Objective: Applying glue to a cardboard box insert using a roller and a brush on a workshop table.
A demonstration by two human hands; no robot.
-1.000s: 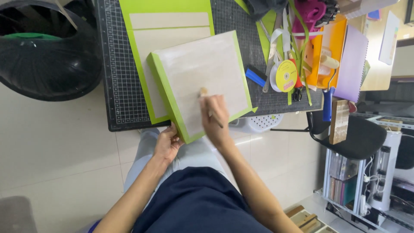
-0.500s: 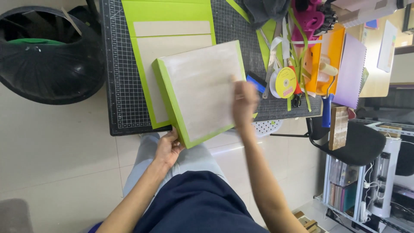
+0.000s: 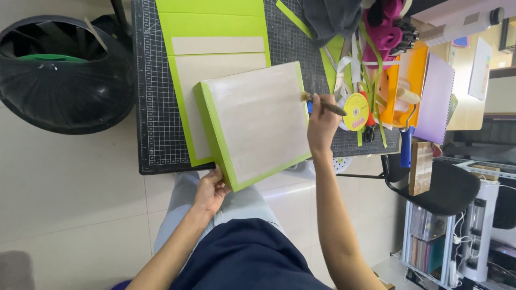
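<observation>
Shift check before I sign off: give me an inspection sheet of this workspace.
Surface: black gridded cutting mat, partly covered.
Job's things: green-edged board box, tilted, pale face up; green sheet with pale panels beneath.
Clutter: ribbons, yellow tape roll, orange tray, purple notebook.
Grippers: left hand grips the box's lower corner; right hand holds a brush at the box's right edge.
Cables: some by the shelf, lower right.
Surroundings: black bin, black chair, tiled floor.

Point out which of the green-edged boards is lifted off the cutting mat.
The tilted green-edged board nearest the person: the left hand holds its lower corner and the right hand brings a brush to its edge. The others lie flat.
</observation>
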